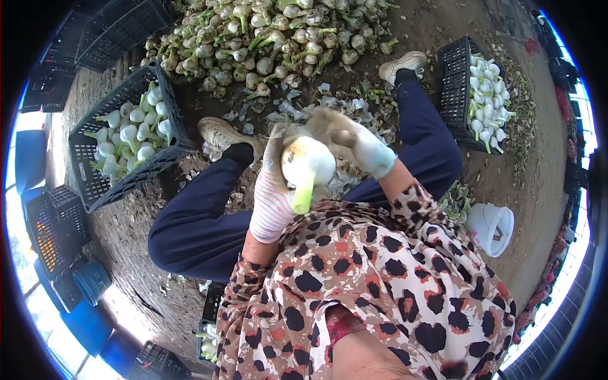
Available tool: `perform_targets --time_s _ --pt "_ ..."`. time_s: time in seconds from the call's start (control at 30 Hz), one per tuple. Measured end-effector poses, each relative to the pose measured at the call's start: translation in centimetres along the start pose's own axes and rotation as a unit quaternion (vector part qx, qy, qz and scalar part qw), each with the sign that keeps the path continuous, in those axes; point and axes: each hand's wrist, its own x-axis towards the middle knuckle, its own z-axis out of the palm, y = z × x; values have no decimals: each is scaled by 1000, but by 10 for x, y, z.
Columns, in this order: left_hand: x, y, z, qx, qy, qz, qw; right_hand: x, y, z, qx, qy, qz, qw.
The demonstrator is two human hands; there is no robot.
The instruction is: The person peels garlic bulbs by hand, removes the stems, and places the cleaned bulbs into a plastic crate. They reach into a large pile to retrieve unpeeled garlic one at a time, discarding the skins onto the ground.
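A large garlic bulb, white with a brown patch and a short green stem pointing down toward my body, is in front of my lap. My left hand, in a striped knit glove, grips it from the left side. Close by its upper right is my right hand, in a dirty glove and smeared by motion; I cannot tell whether its fingers hold anything. Loose papery peelings lie on the ground beneath both hands.
A big heap of unpeeled garlic lies ahead. Black crates of white garlic stand at left and right. My shoes flank the peelings. A white bucket is at right; blue tubs and more crates stand far left.
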Motion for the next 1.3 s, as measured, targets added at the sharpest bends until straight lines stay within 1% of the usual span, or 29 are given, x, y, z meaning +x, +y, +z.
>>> perform_targets --time_s 0.03,0.07,0.1,0.13,0.2,0.23,0.27,0.3,0.33,0.4,0.47,0.53,0.57,0.63,0.67,0.7,0.73,0.77,0.8,0.87,0.9,0.93,1.0,1.07,1.13,1.2,1.23,1.27,1.3 --pt "5 -8 4 -100 -3 -15 995 -7 -1 13 94 -76 1 993" --pt "13 4 3 117 -16 96 988 -10 -4 26 185 -151 0 971" --pt "15 -4 2 188 -5 101 977 -18 -14 42 113 -63 36 991" --pt "16 -12 0 258 7 107 960 -20 -9 45 129 -43 5 991" --pt "18 -3 -14 252 -24 71 965 -22 -13 43 88 -18 5 996" --pt "15 3 -15 229 19 29 973 -20 -15 39 -16 -11 -10 1000" --pt "15 12 -16 231 2 -21 973 -20 -15 36 -117 -2 -23 993" --pt "15 12 -17 283 -4 -5 959 -22 -16 39 -175 7 -13 984" --pt "15 11 -16 332 -7 13 943 -22 -19 40 -175 5 -11 985" --pt "16 13 -16 365 -22 13 931 -23 -22 41 -389 -9 -50 920" --pt "17 13 -16 395 -38 18 918 -24 -22 45 -402 5 -64 914" --pt "16 9 -16 457 8 96 884 -23 -26 48 -416 1 -76 906" --pt "16 6 -17 457 8 95 884 -24 -23 48 -416 0 -75 906" --pt "19 0 -22 472 43 159 866 -21 -13 43 -334 5 -62 941" --pt "19 0 -22 472 45 158 866 -21 -11 42 -335 3 -61 940" --pt "19 0 -22 280 86 12 956 -21 -9 41 -211 -17 -31 977" --pt "18 0 -22 69 122 -135 981 -22 -8 41 -82 -37 1 996" --pt "21 -11 -30 -98 149 -191 965 -23 -9 44 -19 -47 -10 999" --pt "21 -17 -35 -244 127 -149 950 -21 -6 47 -19 -48 -9 999" --pt "24 -20 -26 -377 193 -125 897 -15 4 47 106 -72 -7 992" --pt "25 -24 -31 -321 173 -109 925 -9 5 39 1 -4 93 996" --pt "26 -29 -38 -263 157 -89 948 -5 14 38 93 -16 70 993" --pt "30 -37 -42 -303 131 -116 937 -3 16 39 214 -20 53 975" --pt "33 -41 -38 -408 157 -140 889 -3 20 34 189 -32 49 980" --pt "33 -37 -38 -430 164 -152 875 -5 16 25 167 -39 40 984" --pt "30 -28 -44 -341 112 -114 926 -3 4 7 242 -97 126 957" --pt "28 -37 -50 -308 80 -99 943 -1 9 -3 312 -160 132 927" --pt "27 -35 -51 -309 83 -101 942 -2 9 -4 313 -159 136 926" --pt "27 -33 -52 -269 86 -122 952 -2 9 -4 225 -134 138 955"
